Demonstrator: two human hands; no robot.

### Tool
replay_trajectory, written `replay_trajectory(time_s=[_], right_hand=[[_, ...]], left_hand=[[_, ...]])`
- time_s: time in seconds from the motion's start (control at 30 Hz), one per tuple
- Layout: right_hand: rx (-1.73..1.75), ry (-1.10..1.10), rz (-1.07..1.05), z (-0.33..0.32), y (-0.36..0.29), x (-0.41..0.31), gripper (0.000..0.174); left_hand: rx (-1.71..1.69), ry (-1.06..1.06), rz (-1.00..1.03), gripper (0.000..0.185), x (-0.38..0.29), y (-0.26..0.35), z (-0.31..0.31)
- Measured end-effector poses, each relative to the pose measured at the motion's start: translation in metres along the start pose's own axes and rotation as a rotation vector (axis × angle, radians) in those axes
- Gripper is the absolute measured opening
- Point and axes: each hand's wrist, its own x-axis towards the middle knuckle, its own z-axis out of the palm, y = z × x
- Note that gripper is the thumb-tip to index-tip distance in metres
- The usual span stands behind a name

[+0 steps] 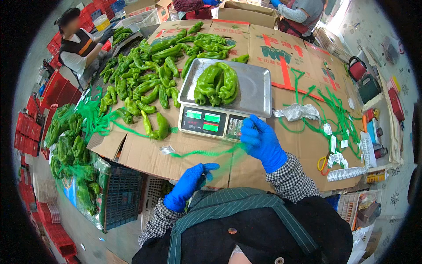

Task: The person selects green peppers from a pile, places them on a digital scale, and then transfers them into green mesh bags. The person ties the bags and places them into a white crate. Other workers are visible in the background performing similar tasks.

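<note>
My right hand (262, 143), in a blue glove, is closed on one end of a green mesh bag (227, 161), in front of the scale's keypad. The mesh is blurred and hangs towards my left hand (194, 184), also gloved, near the table edge; whether its fingers grip the mesh I cannot tell. A strip of the mesh with a white label (167, 150) lies to the left. On the metal pan of the digital scale (254, 85) rests a pile of green peppers (216, 84). Many loose green peppers (141, 76) lie left of the scale, two of them close to its lower left corner (160, 127).
Netted peppers (71, 145) fill a place at left above a blue crate (122, 194). Green mesh strips (333, 112), scissors (323, 163) and a label strip (349, 173) lie at right. A co-worker (79, 49) is at upper left; two more stand across the cardboard-covered table (197, 168).
</note>
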Motion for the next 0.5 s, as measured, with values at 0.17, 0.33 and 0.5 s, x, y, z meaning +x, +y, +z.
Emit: replay_trajectory(time_s=[0.17,0.33,0.5], right_hand=[[-1.435,0.14,0.367,0.011,0.028,-0.017,0.03],[-0.246,0.401,-0.265,-0.006,0.007,0.005,0.035],[-0.687,0.246,0.268,-0.034,0.011,-0.028,0.033]], left_hand=[[-1.157,0.182,0.3,0.03,-0.003,0.015,-0.037],[-0.395,-0.052,-0.134,0.019,-0.012,0.01,0.001],[0.062,0.768,0.374,0.027,0.015,-0.001,-0.03]])
